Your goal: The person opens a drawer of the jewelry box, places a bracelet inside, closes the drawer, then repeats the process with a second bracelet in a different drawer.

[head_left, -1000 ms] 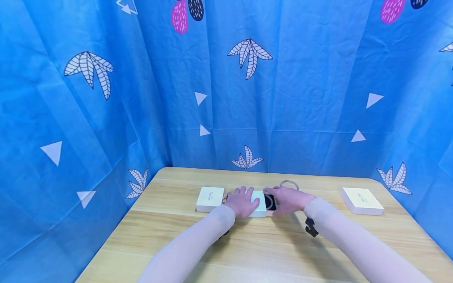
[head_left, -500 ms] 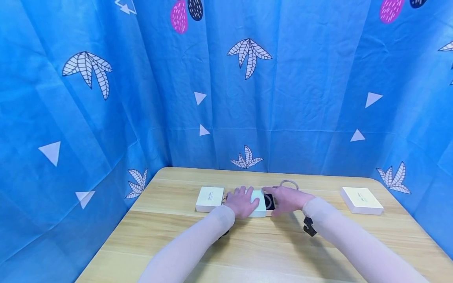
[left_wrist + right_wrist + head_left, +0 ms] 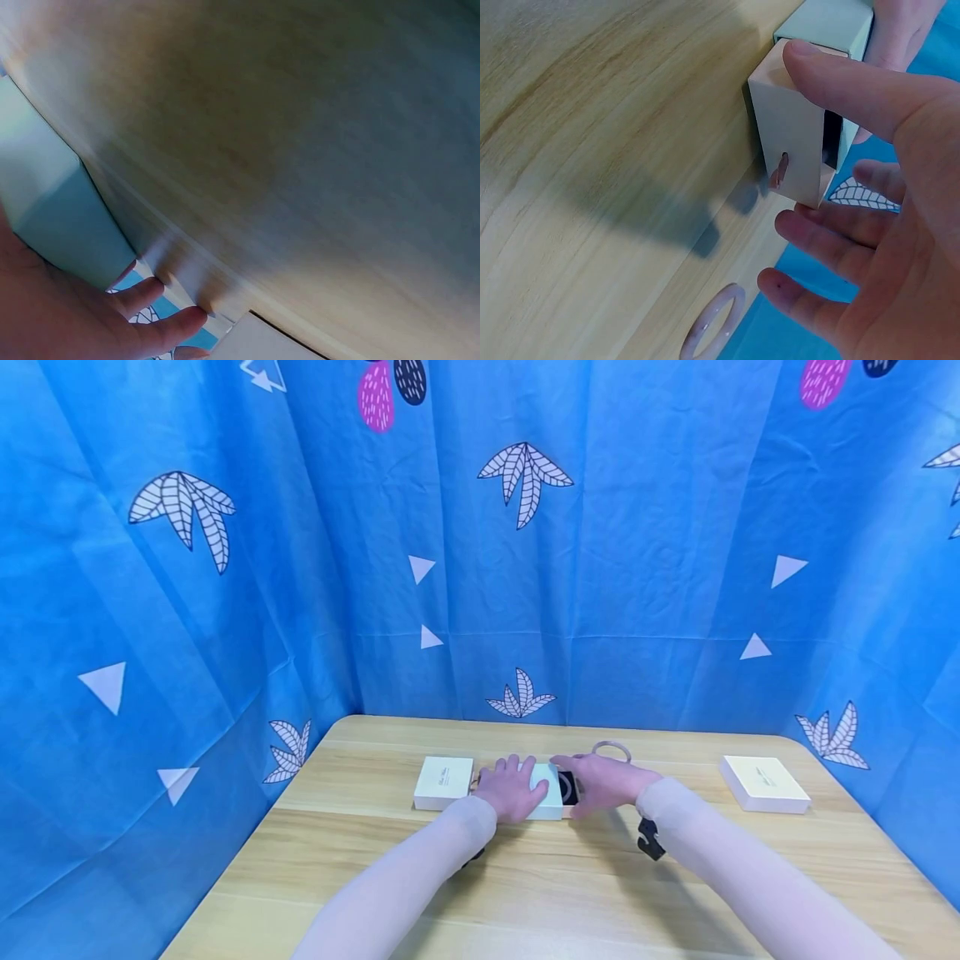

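Note:
A mint-green box sleeve (image 3: 545, 793) lies on the table with its pinkish-beige drawer (image 3: 791, 127) sticking out at the right end. Black lining and part of a greyish bangle (image 3: 566, 787) show inside the drawer. My left hand (image 3: 507, 792) rests across the top of the sleeve, fingers spread and fairly straight. At the drawer's outer end my right hand (image 3: 603, 781) grips it, thumb along the near upper edge and fingertips at the far side. A small ribbon tab (image 3: 781, 171) pokes from the drawer's end face. My left palm hides part of the sleeve.
Left of the sleeve sits a white lidded box (image 3: 443, 782). Another pale box (image 3: 765, 784) stands at the far right. Behind my right hand a pinkish bangle (image 3: 714, 322) lies on the wooden table (image 3: 510, 893). Blue patterned curtain (image 3: 637, 568) encloses the back and sides.
My right hand has shifted slightly left with the drawer, so a little less of it shows outside the sleeve. My left hand stays in place on the sleeve.

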Tool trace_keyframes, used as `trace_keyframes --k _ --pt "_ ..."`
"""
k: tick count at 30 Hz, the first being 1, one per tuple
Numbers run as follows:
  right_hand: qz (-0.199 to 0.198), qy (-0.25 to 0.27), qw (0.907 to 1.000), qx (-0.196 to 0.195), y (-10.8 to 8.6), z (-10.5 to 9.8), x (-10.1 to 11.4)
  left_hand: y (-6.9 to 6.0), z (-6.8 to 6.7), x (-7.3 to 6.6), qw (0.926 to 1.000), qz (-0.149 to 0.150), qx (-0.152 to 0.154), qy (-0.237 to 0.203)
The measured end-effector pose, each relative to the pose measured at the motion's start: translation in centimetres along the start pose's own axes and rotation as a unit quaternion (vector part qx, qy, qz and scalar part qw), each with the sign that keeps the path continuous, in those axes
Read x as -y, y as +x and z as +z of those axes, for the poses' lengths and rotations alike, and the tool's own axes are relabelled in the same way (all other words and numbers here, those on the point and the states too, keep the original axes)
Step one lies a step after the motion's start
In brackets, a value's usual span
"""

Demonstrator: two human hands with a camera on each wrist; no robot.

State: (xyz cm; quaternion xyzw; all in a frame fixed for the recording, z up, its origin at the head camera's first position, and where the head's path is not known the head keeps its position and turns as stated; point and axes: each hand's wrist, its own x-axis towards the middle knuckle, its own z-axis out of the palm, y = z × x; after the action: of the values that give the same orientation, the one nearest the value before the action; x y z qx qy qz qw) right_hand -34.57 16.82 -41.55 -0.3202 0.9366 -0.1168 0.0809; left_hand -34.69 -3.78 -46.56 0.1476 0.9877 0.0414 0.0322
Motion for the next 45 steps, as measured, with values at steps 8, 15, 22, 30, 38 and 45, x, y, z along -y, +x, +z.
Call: trace_keyframes --k 8,15,22,30,38,45 --pt "0.000 0.005 1.0000 0.002 0.19 0.00 0.22 0.14 0.24 0.04 1.0000 -0.003 0.003 0.000" --pt "-0.008 0.006 0.9999 -0.001 0.21 -0.04 0.42 0.04 0.19 0.00 1.0000 -0.004 0.002 -0.003" --pt "-0.010 0.002 0.9999 -0.004 0.28 -0.01 0.42 0.13 0.25 -0.07 1.0000 -0.006 0.001 -0.002" --pt "-0.012 -0.001 0.9999 -0.004 0.38 0.15 0.39 0.34 0.33 -0.03 0.9999 -0.009 0.005 -0.007" --pt "-0.011 0.007 0.9999 -0.002 0.44 0.23 0.50 0.07 0.30 0.05 0.9999 -0.004 0.003 -0.011" --pt "-0.004 0.006 1.0000 0.001 0.46 0.10 0.80 0.34 0.27 0.03 0.9999 -0.005 0.008 -0.009"
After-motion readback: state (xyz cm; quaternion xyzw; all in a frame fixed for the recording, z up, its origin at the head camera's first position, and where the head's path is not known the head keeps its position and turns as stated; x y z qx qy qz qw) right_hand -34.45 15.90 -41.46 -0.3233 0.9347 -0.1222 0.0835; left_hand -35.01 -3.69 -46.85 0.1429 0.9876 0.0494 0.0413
